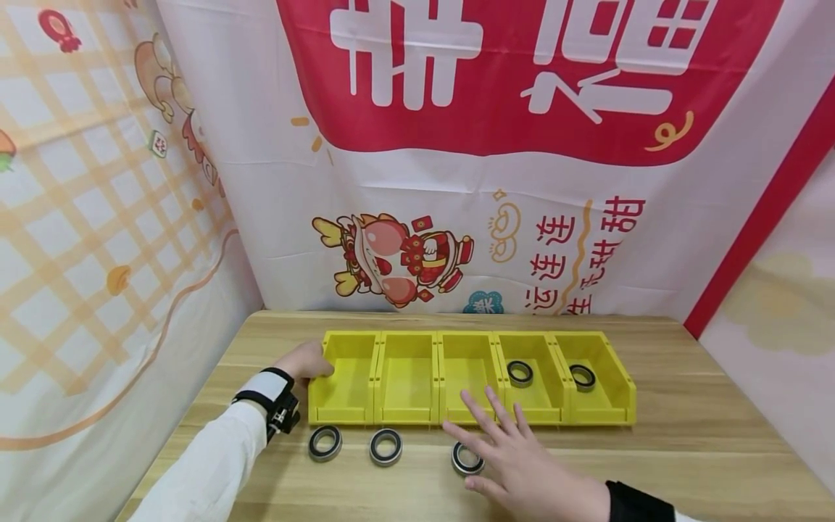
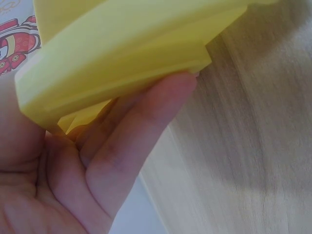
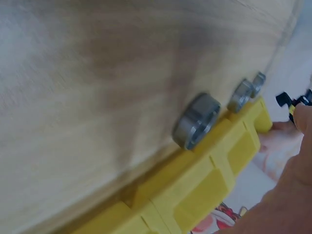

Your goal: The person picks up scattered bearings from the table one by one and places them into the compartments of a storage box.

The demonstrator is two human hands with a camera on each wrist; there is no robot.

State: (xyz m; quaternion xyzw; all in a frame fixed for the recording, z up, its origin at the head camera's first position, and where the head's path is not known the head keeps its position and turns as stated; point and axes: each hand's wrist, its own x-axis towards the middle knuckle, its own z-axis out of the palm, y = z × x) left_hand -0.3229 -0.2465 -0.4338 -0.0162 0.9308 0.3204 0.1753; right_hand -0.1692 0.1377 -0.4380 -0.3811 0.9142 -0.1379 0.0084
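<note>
A joined row of yellow plastic bins [image 1: 407, 419] stands on the table. My left hand [image 1: 309, 361] grips its left end wall; the left wrist view shows fingers curled under the yellow edge [image 2: 117, 83]. My right hand [image 1: 522, 460], fingers spread and nearly straight, hovers at the front of the row and partly covers a ball bearing [image 1: 457, 458]. Two more bearings lie in front of the bins, one at the far left [image 1: 314, 444] and one beside it [image 1: 375, 447]. In the right wrist view the nearest bearing [image 3: 187, 127] shows its steel side.
One bearing [image 1: 511, 373] lies in the second bin from the right, another [image 1: 574, 378] in the rightmost bin. The wooden table [image 1: 704, 406] meets a printed cloth backdrop [image 1: 417, 181] behind the bins. Another cloth [image 1: 130, 290] hangs along the left side.
</note>
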